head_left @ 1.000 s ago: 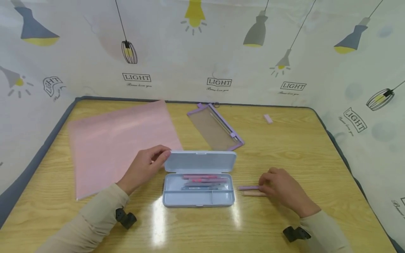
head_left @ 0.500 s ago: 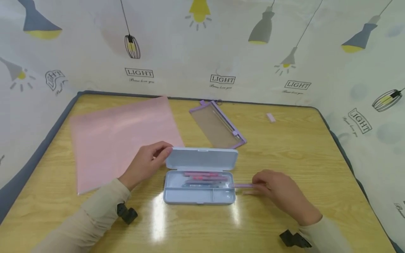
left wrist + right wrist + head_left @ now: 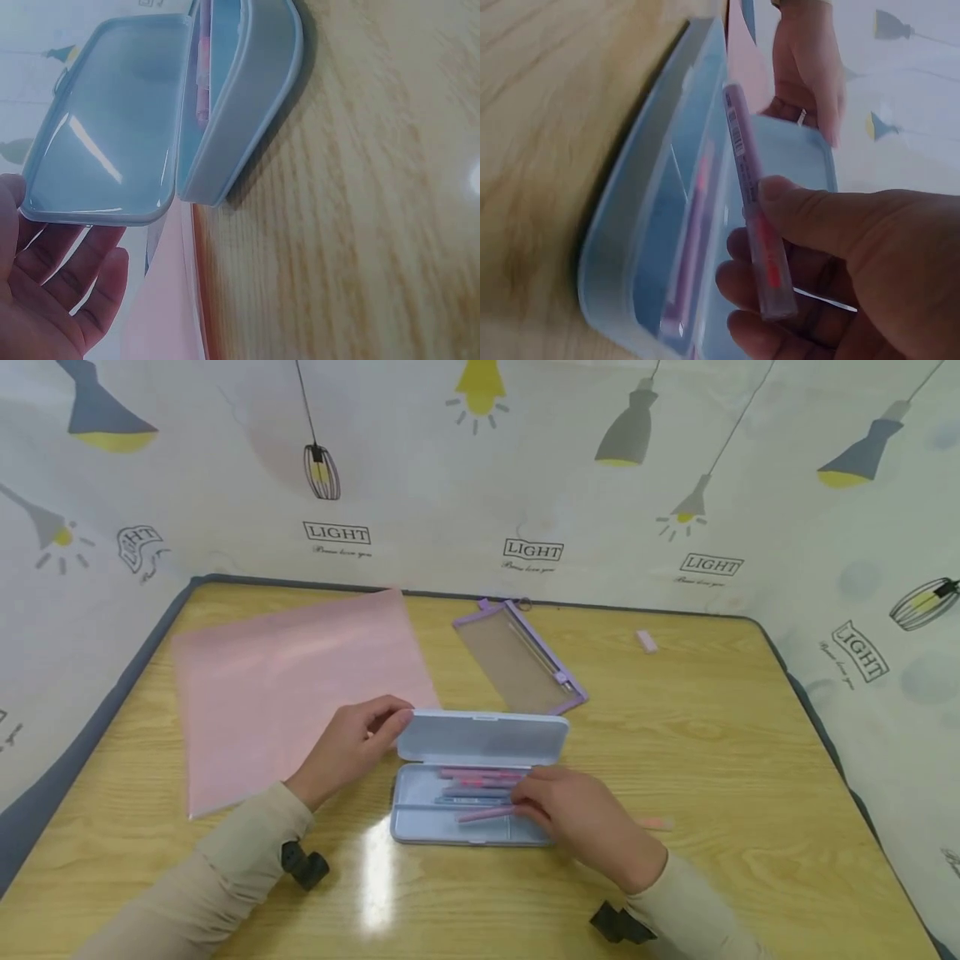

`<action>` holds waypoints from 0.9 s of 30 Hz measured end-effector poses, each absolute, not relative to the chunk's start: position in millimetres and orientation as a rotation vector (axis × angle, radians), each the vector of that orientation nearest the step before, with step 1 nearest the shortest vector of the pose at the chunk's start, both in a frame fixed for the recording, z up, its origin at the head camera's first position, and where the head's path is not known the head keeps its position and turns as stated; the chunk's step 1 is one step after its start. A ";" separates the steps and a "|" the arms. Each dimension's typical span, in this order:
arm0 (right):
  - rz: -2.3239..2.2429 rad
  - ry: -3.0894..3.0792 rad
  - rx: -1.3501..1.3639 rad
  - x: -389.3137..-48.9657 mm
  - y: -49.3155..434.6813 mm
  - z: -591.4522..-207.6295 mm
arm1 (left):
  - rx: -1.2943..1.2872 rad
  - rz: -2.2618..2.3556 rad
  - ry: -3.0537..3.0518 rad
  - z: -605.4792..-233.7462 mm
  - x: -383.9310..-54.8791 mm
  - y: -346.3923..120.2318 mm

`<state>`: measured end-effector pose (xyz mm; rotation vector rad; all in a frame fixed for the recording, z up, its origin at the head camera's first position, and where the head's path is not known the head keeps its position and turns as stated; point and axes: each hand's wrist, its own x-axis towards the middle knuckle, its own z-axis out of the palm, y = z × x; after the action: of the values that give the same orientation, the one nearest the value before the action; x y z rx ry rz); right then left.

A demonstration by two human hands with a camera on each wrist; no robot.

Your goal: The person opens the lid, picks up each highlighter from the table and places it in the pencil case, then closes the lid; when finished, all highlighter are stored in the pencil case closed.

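A light blue pencil case (image 3: 423, 823) lies open on the table, its lid (image 3: 483, 740) raised at the back. My left hand (image 3: 351, 742) pinches the lid's left corner, thumb on the inner side and fingers behind in the left wrist view. Several pink, purple and blue pens (image 3: 472, 774) lie in the rear compartment. Above the front compartment, my right hand (image 3: 588, 818) pinches a purple pen (image 3: 744, 154) between thumb and fingers. Its clear cap, with a reddish part inside, points toward the palm. A peach-coloured pen (image 3: 657, 823) lies on the table right of the case, partly behind my right hand.
A pink sheet (image 3: 292, 685) is spread on the left. Behind the case lies a see-through zip pouch (image 3: 510, 656) with purple edging. A small pink eraser (image 3: 647, 641) sits at the back right. A printed curtain surrounds the wooden table (image 3: 720, 718).
My right hand has picked the purple pen up off the table and carried it left over the pencil case. The left hand stays at the lid's corner. The view has shifted slightly.
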<state>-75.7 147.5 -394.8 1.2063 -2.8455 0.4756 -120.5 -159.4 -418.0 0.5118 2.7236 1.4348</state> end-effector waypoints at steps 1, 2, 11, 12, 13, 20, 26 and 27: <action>0.466 -2.836 1.218 -76.1 143.5 -397.1 | 0.513 1.435 2.721 -417.9 -120.4 -159.3; 0.459 -2.827 1.229 -76.5 139.9 -399.3 | 0.514 1.434 2.721 -417.6 -120.4 -159.2; 0.474 -2.816 1.300 -76.6 115.7 -411.0 | 0.516 1.411 2.731 -417.8 -121.3 -158.7; 0.488 -2.820 1.307 -76.0 113.9 -411.4 | 0.517 1.410 2.732 -417.9 -121.3 -158.6; 0.496 -2.828 1.313 -75.4 112.4 -412.0 | 0.518 1.408 2.732 -418.2 -121.4 -158.7; 0.481 -2.846 1.341 -71.6 104.9 -415.2 | 0.503 1.421 2.733 -417.7 -120.3 -158.5; 0.440 -2.830 1.349 -69.1 103.7 -418.4 | 0.498 1.432 2.729 -417.8 -120.0 -158.7; 0.435 -2.827 1.345 -68.7 103.8 -418.5 | 0.498 1.433 2.728 -417.8 -120.2 -158.8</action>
<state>-68.7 103.8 -418.5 1.3448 -2.8271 0.4348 -120.2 -158.8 -417.8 0.4979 2.7284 1.4326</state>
